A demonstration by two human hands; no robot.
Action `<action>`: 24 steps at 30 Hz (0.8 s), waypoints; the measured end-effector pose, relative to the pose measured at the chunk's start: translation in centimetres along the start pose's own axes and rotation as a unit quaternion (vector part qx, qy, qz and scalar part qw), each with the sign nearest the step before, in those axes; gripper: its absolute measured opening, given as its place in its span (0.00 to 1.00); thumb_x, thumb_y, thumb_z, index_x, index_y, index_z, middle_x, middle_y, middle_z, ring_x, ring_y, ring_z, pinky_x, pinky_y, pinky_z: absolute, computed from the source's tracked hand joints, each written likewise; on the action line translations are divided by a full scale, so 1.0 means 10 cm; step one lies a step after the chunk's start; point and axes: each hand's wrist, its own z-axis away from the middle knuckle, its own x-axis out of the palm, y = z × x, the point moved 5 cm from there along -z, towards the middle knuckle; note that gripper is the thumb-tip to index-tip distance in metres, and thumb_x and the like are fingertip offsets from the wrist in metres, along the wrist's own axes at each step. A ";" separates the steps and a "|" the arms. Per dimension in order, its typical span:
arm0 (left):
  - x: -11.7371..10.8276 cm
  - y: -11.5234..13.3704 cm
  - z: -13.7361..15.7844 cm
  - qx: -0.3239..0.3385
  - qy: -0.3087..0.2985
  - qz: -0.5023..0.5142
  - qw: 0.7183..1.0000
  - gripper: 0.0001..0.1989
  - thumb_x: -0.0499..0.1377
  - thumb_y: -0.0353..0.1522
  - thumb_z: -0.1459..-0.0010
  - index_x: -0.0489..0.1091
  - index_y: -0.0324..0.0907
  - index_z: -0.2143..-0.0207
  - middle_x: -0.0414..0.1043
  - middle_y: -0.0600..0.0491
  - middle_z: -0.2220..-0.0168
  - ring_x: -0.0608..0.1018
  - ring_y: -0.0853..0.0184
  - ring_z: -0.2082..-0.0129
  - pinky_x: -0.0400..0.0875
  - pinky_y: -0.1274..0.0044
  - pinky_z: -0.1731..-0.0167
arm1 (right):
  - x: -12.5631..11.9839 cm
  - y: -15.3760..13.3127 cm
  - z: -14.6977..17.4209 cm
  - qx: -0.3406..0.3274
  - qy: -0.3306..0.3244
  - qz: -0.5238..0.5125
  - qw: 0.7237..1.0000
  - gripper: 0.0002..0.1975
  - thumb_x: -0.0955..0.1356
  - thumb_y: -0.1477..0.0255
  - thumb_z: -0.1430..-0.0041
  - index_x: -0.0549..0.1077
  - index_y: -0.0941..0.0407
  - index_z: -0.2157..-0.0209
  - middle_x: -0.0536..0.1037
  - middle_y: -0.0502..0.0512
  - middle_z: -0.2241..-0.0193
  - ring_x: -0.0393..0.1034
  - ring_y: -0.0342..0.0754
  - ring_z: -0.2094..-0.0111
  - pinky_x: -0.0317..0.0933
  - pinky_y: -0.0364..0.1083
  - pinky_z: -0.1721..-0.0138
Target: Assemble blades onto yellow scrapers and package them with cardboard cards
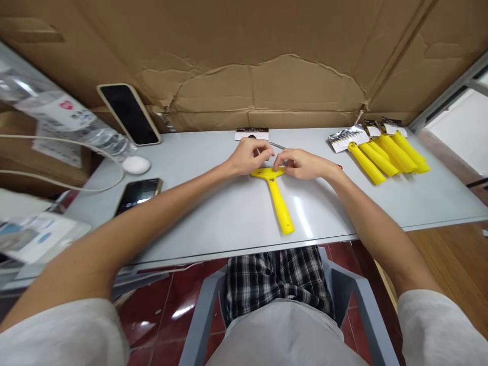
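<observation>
A yellow plastic scraper [280,206] lies on the table, its wide head away from me and its handle pointing toward the front edge. My left hand [249,156] is at the head's left end, fingers curled and thumb tip close to the forefinger; anything between them is too small to make out. At the right end of the head, my right hand [301,163] has its bent fingertips closed on the yellow edge. Just behind the hands, a thin metal rod [277,146] shows in part. A black-and-white header card [251,133] lies beyond my left hand.
Several yellow scraper handles [396,152] with cards lie at the right on the grey table [213,218]. At the left are a leaning phone [129,114], a flat phone [138,194], a white oval object with a cable [136,164] and a plastic bottle [76,119]. Cardboard [244,61] walls the back.
</observation>
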 end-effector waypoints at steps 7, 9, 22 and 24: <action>-0.07 0.06 0.06 -0.010 0.032 0.000 0.999 0.12 0.60 0.37 0.36 0.79 0.42 0.69 0.82 0.52 0.71 0.80 0.67 0.70 0.72 0.74 0.66 | -0.04 0.02 -0.01 -0.019 -0.007 0.002 1.000 0.21 0.70 0.66 0.38 0.85 0.58 0.46 0.83 0.59 0.47 0.70 0.41 0.60 0.65 0.42 0.55; -0.08 0.10 0.14 -0.015 0.045 -0.006 0.999 0.12 0.60 0.37 0.35 0.79 0.42 0.68 0.82 0.52 0.70 0.81 0.66 0.68 0.72 0.73 0.65 | -0.05 0.02 -0.01 -0.012 -0.016 -0.002 1.000 0.24 0.71 0.61 0.38 0.84 0.58 0.45 0.83 0.60 0.45 0.70 0.41 0.61 0.66 0.43 0.55; 0.11 0.24 0.58 -0.021 0.068 -0.110 0.991 0.08 0.61 0.33 0.32 0.81 0.44 0.61 0.85 0.46 0.55 0.82 0.54 0.51 0.76 0.58 0.41 | -0.04 0.07 -0.02 0.022 0.001 -0.026 0.999 0.25 0.74 0.57 0.42 0.83 0.58 0.48 0.84 0.57 0.55 0.70 0.40 0.65 0.64 0.44 0.56; 0.10 0.24 0.60 -0.021 0.067 -0.117 0.991 0.08 0.61 0.33 0.32 0.81 0.45 0.60 0.85 0.45 0.54 0.82 0.54 0.50 0.75 0.58 0.40 | -0.04 0.08 -0.02 0.021 0.002 -0.037 0.999 0.26 0.75 0.55 0.42 0.83 0.58 0.48 0.84 0.58 0.54 0.69 0.40 0.65 0.64 0.44 0.57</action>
